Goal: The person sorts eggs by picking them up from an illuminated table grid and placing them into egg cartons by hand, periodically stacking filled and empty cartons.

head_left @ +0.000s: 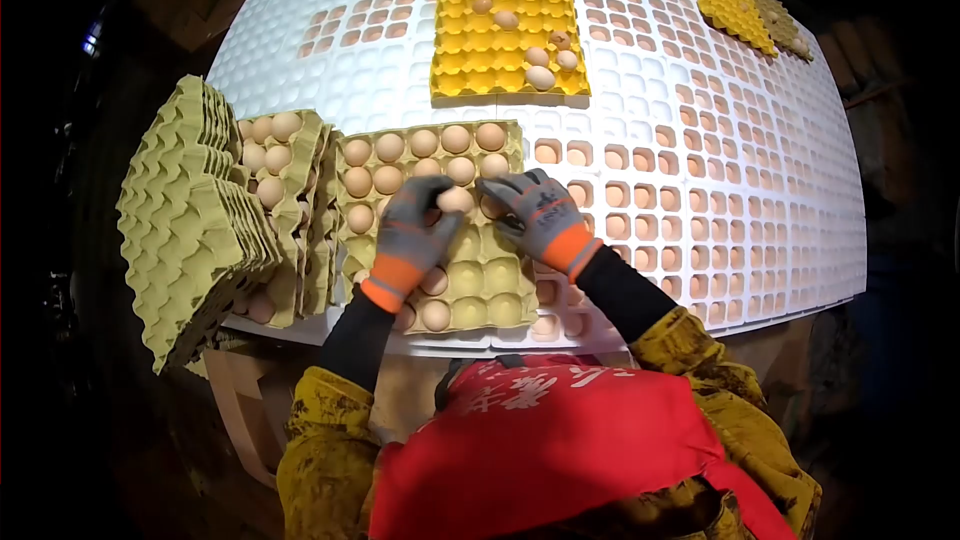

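A greenish pulp egg tray (497,312) lies in front of me, its far rows filled with brown eggs and several near cups bare. My left hand (412,228), in a grey and orange glove, pinches an egg (455,200) above the tray's middle. On the tray's right side, my right hand (545,212) in a matching glove curls its fingers down over another egg (492,206), which they partly hide. More eggs sit near my left wrist, such as one egg (435,316) at the near edge.
Stacked pulp trays (190,210) stand at the left, beside a tilted tray with eggs (277,157). A yellow tray (452,28) holding several eggs lies farther back. White foam trays (640,90) with egg-filled cups cover the table. Another yellow tray (728,8) is at far right.
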A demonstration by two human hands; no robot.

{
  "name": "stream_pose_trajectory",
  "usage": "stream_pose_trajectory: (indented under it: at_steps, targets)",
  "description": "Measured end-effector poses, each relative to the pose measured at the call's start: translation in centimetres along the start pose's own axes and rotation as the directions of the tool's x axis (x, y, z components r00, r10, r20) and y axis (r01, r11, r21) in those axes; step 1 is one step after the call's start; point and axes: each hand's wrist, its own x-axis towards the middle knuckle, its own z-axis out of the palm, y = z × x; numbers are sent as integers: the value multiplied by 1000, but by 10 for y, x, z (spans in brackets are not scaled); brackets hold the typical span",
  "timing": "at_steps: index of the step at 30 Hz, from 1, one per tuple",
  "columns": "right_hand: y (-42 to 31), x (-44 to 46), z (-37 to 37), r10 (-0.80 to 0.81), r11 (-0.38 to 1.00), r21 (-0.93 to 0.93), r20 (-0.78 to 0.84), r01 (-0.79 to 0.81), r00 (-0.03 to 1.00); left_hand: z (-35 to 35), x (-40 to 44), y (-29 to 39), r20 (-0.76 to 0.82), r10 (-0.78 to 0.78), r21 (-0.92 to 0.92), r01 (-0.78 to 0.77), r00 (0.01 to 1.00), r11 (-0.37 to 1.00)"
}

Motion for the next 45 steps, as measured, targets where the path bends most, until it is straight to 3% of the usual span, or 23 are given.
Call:
stream_pose_trajectory:
  at_steps: [1, 4, 5, 7, 8, 9, 11, 12, 15, 16, 17, 19, 21, 22, 23, 25, 26, 28, 30, 32, 36, 38, 45]
  targets:
    - [1, 2, 8, 52, 989, -145, 108, -36, 993, -3, 0, -7, -59, -115, -375, 84, 992, 923]
    - [9, -5, 9, 291, 573, 799, 10, -183, 957, -30, 7, -11, 98, -208, -840, 193, 973, 508]
    - [19, -9, -2, 380, 228, 940, 153, -253, 912, -27, 13, -9, 58, -147, -628, 151, 987, 763]
    - [30, -12, 8, 288, 317, 946, -170, 74, 942, -15, 33, -3, 38, 4, -33, -3, 999, 999]
    - [35, -14, 11, 207, 349, 911, -303, 219, 930, -5, 40, -4, 70, 266, 406, -271, 961, 873]
    - [33, -1, -11, 437, 87, 964, 189, -251, 879, 6, 46, -3, 178, 297, 682, -336, 938, 650]
    - [15, 23, -9, 314, 866, 432, -80, -251, 946, 28, 62, -4, 318, -61, 889, -275, 946, 366]
    - [12, 37, 11, 260, 952, -161, -21, -260, 965, 24, 66, -24, 308, 86, 840, -313, 948, 443]
    - [14, 35, 3, 363, 913, 226, -77, -339, 928, -5, 63, -38, 45, 153, 12, -154, 987, 988]
    - [38, 27, 16, 362, 854, 464, -208, -234, 909, -21, 65, -27, 147, -191, -434, 237, 971, 869]
    - [40, 24, 3, 554, 257, 922, 104, -289, 826, -40, 57, 0, 256, -268, -778, 362, 929, 513]
    - [44, 19, -23, 511, -57, 989, 148, -138, 847, -45, 55, 13, 150, -239, -876, 241, 959, 417]
    - [55, 34, -28, 456, 199, 947, 137, -251, 879, -43, 77, -6, 96, -301, -493, 308, 949, 814]
    - [62, 48, -22, 328, 624, 770, -106, -131, 939, -35, 89, -18, 8, -9, 0, 9, 1000, 1000]
    - [65, 60, -13, 100, 907, 420, -263, 20, 959, -28, 92, -7, 27, 130, 401, -130, 991, 907]
    - [48, 76, -8, 114, 992, -49, -109, -120, 987, -8, 97, 10, 102, 137, 763, -166, 985, 624]
    - [40, 88, -5, 179, 961, -218, 26, -169, 984, 1, 106, 25, 179, -92, 847, -106, 980, 522]
    - [41, 90, -3, 198, 930, -322, 35, -176, 980, 8, 116, 15, 208, -90, 866, -141, 974, 480]
    - [59, 69, -10, 172, 979, 129, -123, -156, 977, 2, 117, 10, 226, -11, 791, -177, 974, 586]
    - [86, 38, -21, 299, 782, 617, -251, -85, 921, 1, 103, 25, 68, 64, 650, -93, 996, 755]
    - [175, -47, -62, 669, 406, 854, -36, -325, 743, 54, 114, 50, 9, 261, 376, -246, 965, 894]
    - [230, -78, -70, 641, 699, 577, -243, -422, 728, 116, 124, 68, 72, 209, 339, -221, 975, 914]
    - [262, -51, -75, 532, 847, 141, -231, -513, 815, 260, 186, 62, 169, -117, 708, -38, 979, 705]
